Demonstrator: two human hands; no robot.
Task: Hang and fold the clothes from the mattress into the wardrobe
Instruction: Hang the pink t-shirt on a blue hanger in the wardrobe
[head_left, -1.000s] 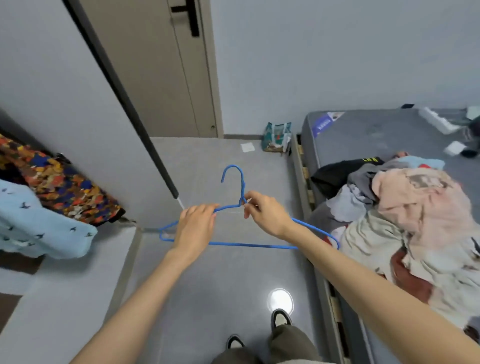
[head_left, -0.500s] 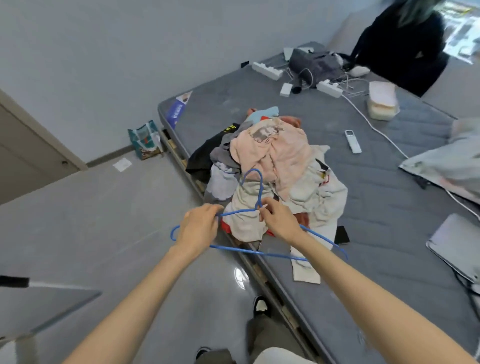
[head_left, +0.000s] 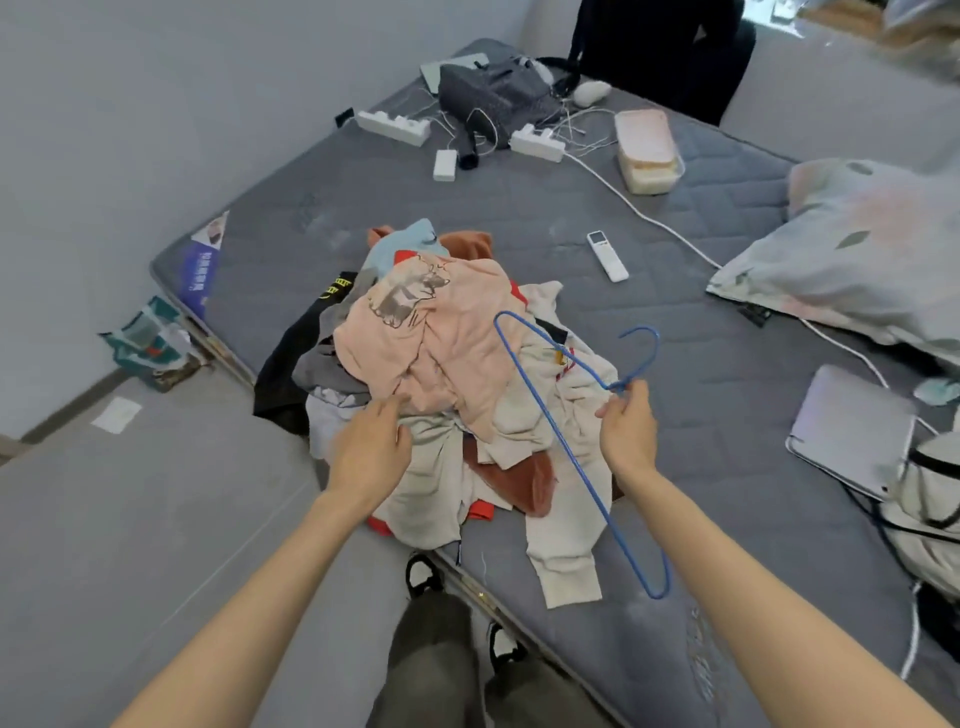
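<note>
Two hands are in view, both out over the near side of the mattress (head_left: 519, 218). The right hand (head_left: 626, 431) pinches the blue hanger (head_left: 619, 385) at its twisted neck, thumb & fingers curled round the wire just under the hook. The hook points up and away from me. The frame hangs tilted, w/ one corner above the clothes pile (head_left: 550, 499) and the other low, nr the mattress's front edge. The left hand (head_left: 371, 452) holds nothing: fingers straight-ish and relaxed, tips at the lower hem of the pink top (head_left: 441, 353) that crowns the pile. I can't tell from this angle if they touch the cloth or sit just above it. The pile lies on the mattress's near-left part, a mix of cream, grey, black & rust pieces, some draping off the edge. Farther back on the mattress are a white remote (head_left: 608, 256), two power strips (head_left: 395, 127) w/ cables, a grey bag (head_left: 498, 98) and a lidded box (head_left: 647, 150). At right are a floral pillow (head_left: 857, 244) and a laptop (head_left: 852, 431).
</note>
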